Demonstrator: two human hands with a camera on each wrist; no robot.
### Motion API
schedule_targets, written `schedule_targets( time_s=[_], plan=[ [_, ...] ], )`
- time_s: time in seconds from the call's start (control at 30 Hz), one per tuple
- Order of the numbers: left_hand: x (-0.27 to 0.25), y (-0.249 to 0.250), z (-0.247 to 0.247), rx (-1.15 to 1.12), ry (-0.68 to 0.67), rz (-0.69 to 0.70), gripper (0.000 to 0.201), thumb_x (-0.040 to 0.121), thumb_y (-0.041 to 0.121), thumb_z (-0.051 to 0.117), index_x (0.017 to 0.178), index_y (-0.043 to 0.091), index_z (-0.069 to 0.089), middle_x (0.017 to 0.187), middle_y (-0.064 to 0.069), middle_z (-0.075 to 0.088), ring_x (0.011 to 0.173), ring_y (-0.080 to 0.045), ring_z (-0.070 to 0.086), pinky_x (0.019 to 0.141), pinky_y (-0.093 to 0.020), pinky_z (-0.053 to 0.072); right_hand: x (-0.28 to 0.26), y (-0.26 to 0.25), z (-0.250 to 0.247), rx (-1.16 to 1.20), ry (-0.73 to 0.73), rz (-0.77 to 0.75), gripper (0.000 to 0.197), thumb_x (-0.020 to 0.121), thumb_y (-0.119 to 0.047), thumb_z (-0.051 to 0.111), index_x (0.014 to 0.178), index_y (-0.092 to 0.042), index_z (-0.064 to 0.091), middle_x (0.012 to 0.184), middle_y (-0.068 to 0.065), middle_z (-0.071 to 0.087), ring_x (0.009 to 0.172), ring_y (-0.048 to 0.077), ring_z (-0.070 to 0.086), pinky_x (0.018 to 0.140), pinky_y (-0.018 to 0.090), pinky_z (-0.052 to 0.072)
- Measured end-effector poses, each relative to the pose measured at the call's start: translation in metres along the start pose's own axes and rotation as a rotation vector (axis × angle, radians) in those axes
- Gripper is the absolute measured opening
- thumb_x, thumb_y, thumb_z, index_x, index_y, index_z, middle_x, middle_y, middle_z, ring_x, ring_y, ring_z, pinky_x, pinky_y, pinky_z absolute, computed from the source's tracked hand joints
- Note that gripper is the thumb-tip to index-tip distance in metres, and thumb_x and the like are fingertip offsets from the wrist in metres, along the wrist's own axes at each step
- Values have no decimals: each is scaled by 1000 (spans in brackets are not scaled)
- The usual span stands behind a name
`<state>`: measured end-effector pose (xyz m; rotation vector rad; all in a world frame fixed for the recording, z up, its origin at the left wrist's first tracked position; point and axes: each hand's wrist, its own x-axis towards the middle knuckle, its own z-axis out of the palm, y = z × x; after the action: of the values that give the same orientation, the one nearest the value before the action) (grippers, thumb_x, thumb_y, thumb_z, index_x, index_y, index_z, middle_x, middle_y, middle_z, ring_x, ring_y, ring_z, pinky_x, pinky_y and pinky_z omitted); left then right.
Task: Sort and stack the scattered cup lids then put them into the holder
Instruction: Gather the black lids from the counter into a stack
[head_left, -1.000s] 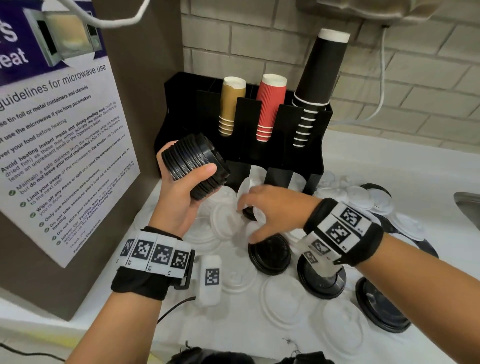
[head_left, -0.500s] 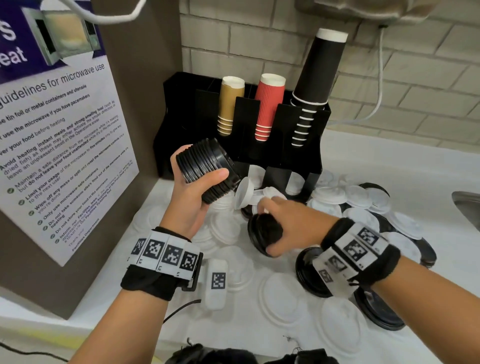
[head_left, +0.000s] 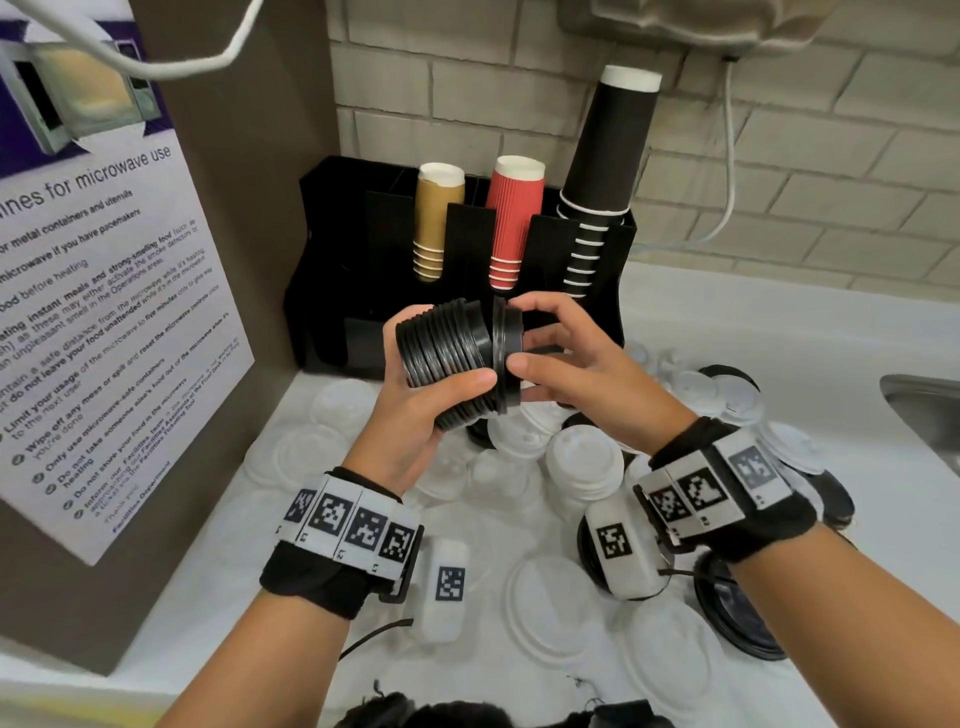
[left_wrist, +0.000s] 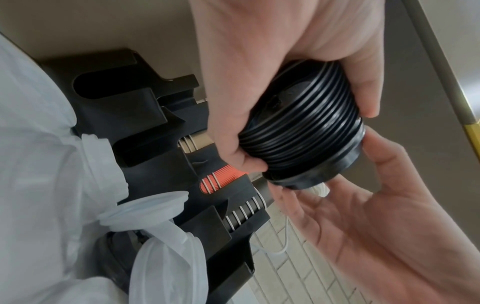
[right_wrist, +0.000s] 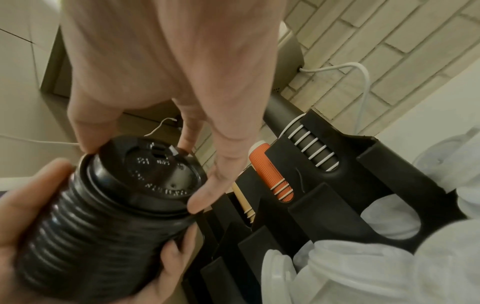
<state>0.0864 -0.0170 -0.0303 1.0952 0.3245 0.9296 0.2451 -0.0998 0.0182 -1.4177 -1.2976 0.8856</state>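
Above the white bench (head_left: 753, 332), seen from my head, my left hand (head_left: 415, 410) grips a stack of black lids (head_left: 447, 358) lying on its side, thumb across the near edge and fingers wrapped behind. My right hand (head_left: 571, 358) pinches one more black lid (head_left: 506, 358) by its rim, thumb below and fingers above, pressed against the stack's right end. Both are held in the air in front of the black holder (head_left: 332, 291), which carries tan cups (head_left: 434, 223), red cups (head_left: 514, 223) and tall black cups (head_left: 608, 166). White lids (head_left: 582, 462) and a few dark ones lie scattered on the bench below my wrists.

From my left wrist, my left hand (left_wrist: 259, 72) curls round the ribbed stack (left_wrist: 301, 131), thumb on one side, fingertips on the other. The single lid (left_wrist: 322, 166) sits at the far end, held by my right hand (left_wrist: 363, 216) from beneath. The holder (left_wrist: 135, 115) lies behind, with white lids (left_wrist: 145, 207) at its foot.

From my right wrist, my right hand (right_wrist: 182, 72) reaches down with its fingertips (right_wrist: 205, 195) on the rim of the end lid (right_wrist: 155, 174), whose embossed top and sip hole face the camera. My left hand (right_wrist: 28, 195) clasps the stack (right_wrist: 85, 236) below it. To the right stands the holder (right_wrist: 337, 205), white lids (right_wrist: 363, 273) piled against it.
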Motion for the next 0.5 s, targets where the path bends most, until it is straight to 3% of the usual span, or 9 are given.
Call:
schedule_targets(
  time_s=[0.23, 0.4, 0.5],
  plan=[
    [2, -1, -2, 31, -92, -22, 80, 61, 16, 78, 130, 21, 36, 115, -2, 61, 107, -18, 64, 80, -35, 55, 4, -11, -7, -45, -69, -4, 50, 86, -15, 67, 133, -28, 52, 117, 16, 60, 103, 26, 66, 87, 40, 56],
    [2, 0, -2, 21, -81, -24, 82, 60, 16, 78, 130, 20, 35, 112, 0, 63, 105, -17, 65, 79, -34, 55, 5, -14, -5, -44, -74, -19, 51, 85, -12, 67, 132, -25, 52, 116, 16, 61, 98, 20, 67, 77, 28, 55],
    [2, 1, -1, -2, -72, -27, 84, 60, 16, 77, 132, 19, 34, 117, -7, 58, 107, -20, 63, 82, -37, 56, 7, -13, -4, -46, -60, -44, 50, 83, -14, 70, 129, -28, 55, 113, 14, 62, 98, 22, 67, 75, 28, 56]
  ],
)
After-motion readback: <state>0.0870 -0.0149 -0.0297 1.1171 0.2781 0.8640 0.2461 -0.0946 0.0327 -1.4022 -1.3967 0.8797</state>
